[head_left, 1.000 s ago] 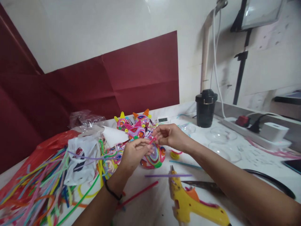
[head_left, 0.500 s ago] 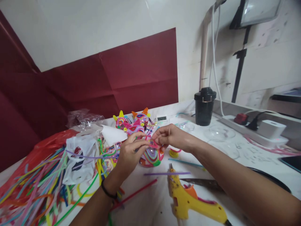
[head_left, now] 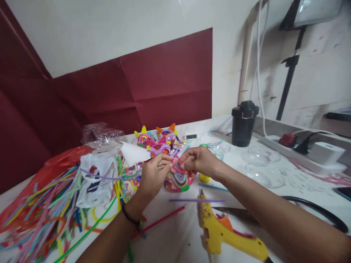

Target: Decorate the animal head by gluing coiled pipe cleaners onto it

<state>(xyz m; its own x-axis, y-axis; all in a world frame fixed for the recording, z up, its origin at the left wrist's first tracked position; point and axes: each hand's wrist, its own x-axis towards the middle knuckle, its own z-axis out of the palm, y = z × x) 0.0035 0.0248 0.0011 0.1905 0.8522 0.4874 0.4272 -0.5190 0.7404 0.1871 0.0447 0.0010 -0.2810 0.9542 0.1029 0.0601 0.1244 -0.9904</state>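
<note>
Between my two hands is a bent pink pipe cleaner. My left hand pinches its left end, and my right hand pinches its right side. Just below and behind the fingers sits a rounded piece covered in coiled multicoloured pipe cleaner, with a green spot at its lower edge. Whether the fingers touch that piece I cannot tell. Several finished animal-like pieces with pointed ears, a pink one among them, stand behind my hands.
A yellow glue gun lies in front, beside scissors partly under my right arm. Loose purple and red pipe cleaners lie nearby. A heap of pipe cleaners spreads at left. At right are clear plastic domes, a black cup and a power strip.
My hands stay close together around the pink pipe cleaner, with small finger shifts. The whole view has shifted slightly, so things appear a little further right.
</note>
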